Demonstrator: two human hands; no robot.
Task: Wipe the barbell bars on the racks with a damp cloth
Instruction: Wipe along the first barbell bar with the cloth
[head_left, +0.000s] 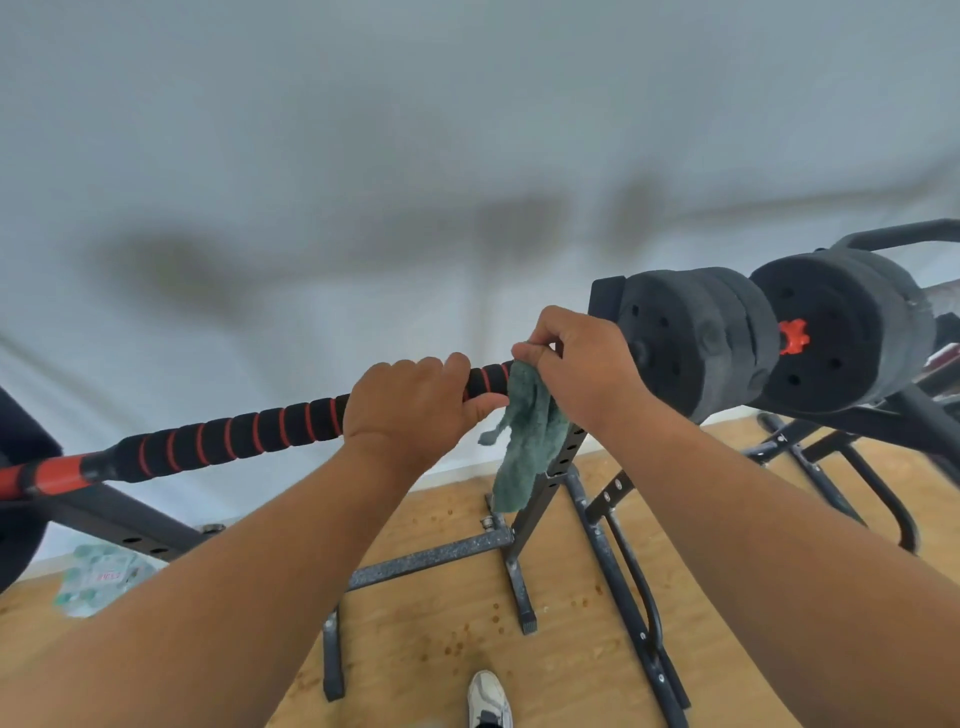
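A barbell bar (249, 434) with black foam grip and red rings runs from lower left up to the right, resting on a dark steel rack (563, 457). My left hand (410, 405) grips the bar from above near its right part. Just to the right, my right hand (576, 364) pinches the top of a green cloth (530, 441), which hangs down beside the bar. Black weight plates (691, 338) sit on the bar's right end, behind my right hand.
A second set of black plates (841, 332) with a red collar (793, 336) lies further right. Rack feet and crossbars (431, 558) spread over the wooden floor. A pack of water bottles (98, 577) sits at the left wall. My shoe (488, 699) shows below.
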